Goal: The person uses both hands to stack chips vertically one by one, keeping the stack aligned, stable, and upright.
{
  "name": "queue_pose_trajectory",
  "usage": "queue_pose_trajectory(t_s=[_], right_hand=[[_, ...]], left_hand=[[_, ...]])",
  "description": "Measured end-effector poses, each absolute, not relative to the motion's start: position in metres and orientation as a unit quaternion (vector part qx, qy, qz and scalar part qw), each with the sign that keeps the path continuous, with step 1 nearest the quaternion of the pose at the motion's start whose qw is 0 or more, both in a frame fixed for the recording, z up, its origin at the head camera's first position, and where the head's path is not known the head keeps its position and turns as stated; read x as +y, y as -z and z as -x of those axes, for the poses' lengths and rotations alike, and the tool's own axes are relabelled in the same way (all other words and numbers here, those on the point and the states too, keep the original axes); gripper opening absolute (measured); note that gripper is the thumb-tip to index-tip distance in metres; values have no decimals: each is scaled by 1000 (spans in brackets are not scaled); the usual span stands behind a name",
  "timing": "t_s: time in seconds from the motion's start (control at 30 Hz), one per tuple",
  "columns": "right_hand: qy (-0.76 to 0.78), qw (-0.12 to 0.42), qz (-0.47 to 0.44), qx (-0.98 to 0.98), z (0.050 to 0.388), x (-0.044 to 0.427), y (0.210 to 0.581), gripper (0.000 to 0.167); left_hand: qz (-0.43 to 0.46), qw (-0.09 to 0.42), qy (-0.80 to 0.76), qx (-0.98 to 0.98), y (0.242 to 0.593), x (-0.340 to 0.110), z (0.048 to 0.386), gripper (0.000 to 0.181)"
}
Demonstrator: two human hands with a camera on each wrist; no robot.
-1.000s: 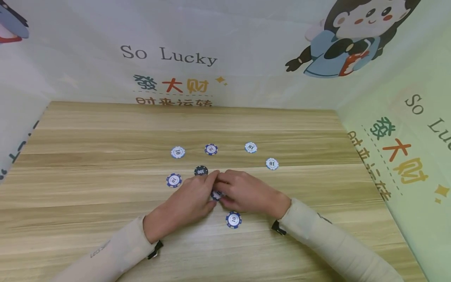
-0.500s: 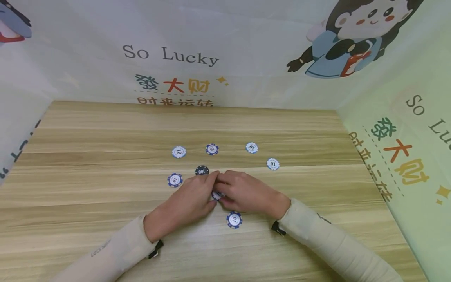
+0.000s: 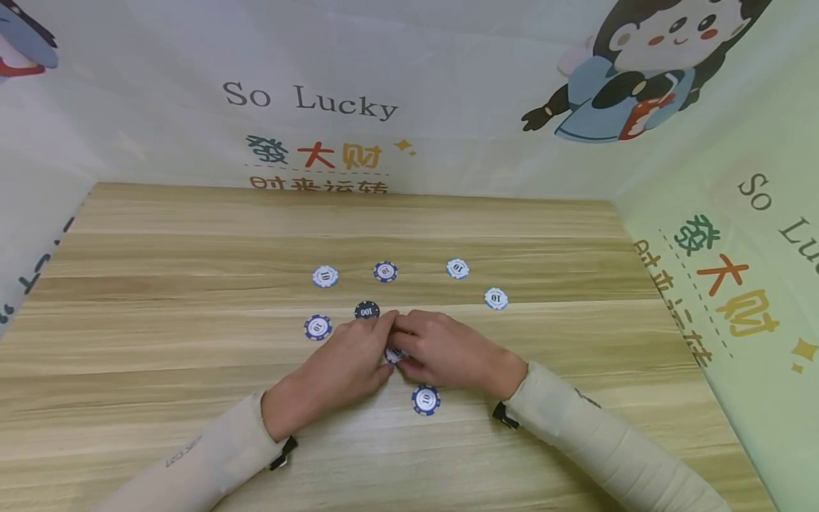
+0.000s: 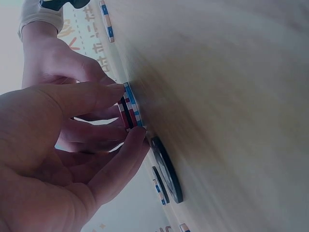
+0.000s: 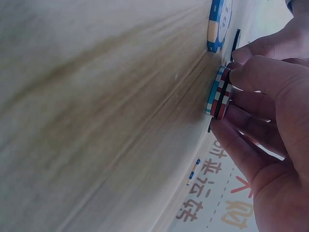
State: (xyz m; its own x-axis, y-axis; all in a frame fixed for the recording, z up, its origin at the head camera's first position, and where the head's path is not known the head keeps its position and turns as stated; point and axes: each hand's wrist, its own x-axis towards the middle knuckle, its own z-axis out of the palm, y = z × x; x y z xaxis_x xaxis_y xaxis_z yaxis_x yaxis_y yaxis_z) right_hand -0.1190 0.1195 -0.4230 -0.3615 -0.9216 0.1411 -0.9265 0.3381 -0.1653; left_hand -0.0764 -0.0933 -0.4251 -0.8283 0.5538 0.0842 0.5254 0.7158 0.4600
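Head view: left hand (image 3: pixel 339 355) and right hand (image 3: pixel 451 348), each grip pinching the chip stack (image 3: pixel 393 355), hide most of it.

Wood-grain table (image 3: pixel 192 284), scattered chips (image 3: pixel 426 400) (numbered)

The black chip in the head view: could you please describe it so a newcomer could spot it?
On the wood-grained table, find the left hand. The black chip lies just beyond it. Its dark face, marked 100, differs from the pale-faced chips around it.
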Motion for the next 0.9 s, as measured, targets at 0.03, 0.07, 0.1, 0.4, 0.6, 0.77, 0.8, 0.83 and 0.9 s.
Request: queue_pose_trajectory(t_s=[0.03,0.07,0.1,0.4,0.6,0.77,0.8,0.83,0.9], right_hand=[[-109,11,-564,-818,119,119,423,32],[-110,11,-564,-818,119,119,423,32],[-111,11,-564,-819,119,119,423,32],[-109,21,-557,-823,118,122,421,39],[-120,75,-556,-819,117,131,417,31],[-125,112,-567,-806,116,140,413,22],[-124,114,-569,-805,115,141,413,20],[-122,114,-571,-804,115,143,412,20],[-118,107,-574,-803,113,146,411,20]], left_hand=[[-291,29,-239,926,425,-93,77,70],[-291,29,-239,926,425,-93,77,70],[-290,29,-240,926,425,-93,77,70],[-295,14,-233,926,426,-93,78,73],[-309,-15,-224,924,427,-93,78,70],[-303,-5,-220,927,427,-93,80,70],[-303,-3,-219,927,427,-93,80,70],[-304,-4,-217,928,427,-93,80,70],[-308,-8,-213,927,427,-93,81,69]])
